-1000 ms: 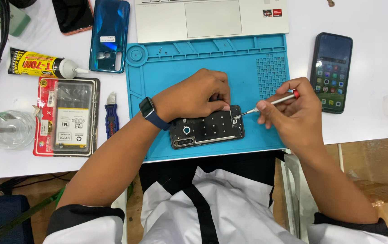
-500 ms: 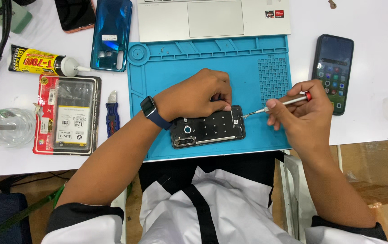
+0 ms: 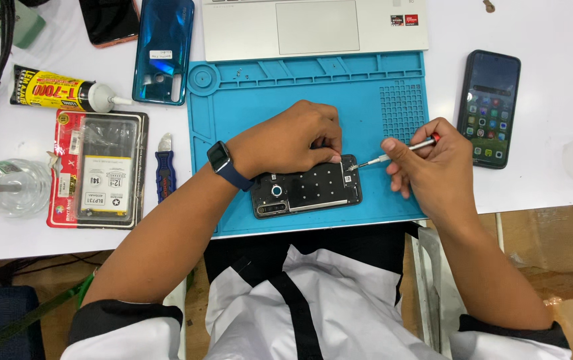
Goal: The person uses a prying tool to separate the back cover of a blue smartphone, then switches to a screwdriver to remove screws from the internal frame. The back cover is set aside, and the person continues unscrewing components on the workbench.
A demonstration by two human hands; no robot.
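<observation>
Back cover point(image 3: 162, 50) off. Left hand point(image 3: 290, 140) pins phone point(image 3: 306, 189); right hand point(image 3: 430, 167) grips screwdriver point(image 3: 393, 153) at corner screw; inner plate still on.

The repair mat point(image 3: 286, 87) looks matt blue rubber; the back cover point(image 3: 163, 50) glossy teal plastic; the screwdriver point(image 3: 396, 152) shaft shiny metal.

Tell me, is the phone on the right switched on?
On: the black phone lies face up, its screen lit with rows of colourful app icons.

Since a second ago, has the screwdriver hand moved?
Yes, slightly. The right hand with the screwdriver sits a bit higher on the blue mat, tip remaining at the opened phone corner.
</observation>
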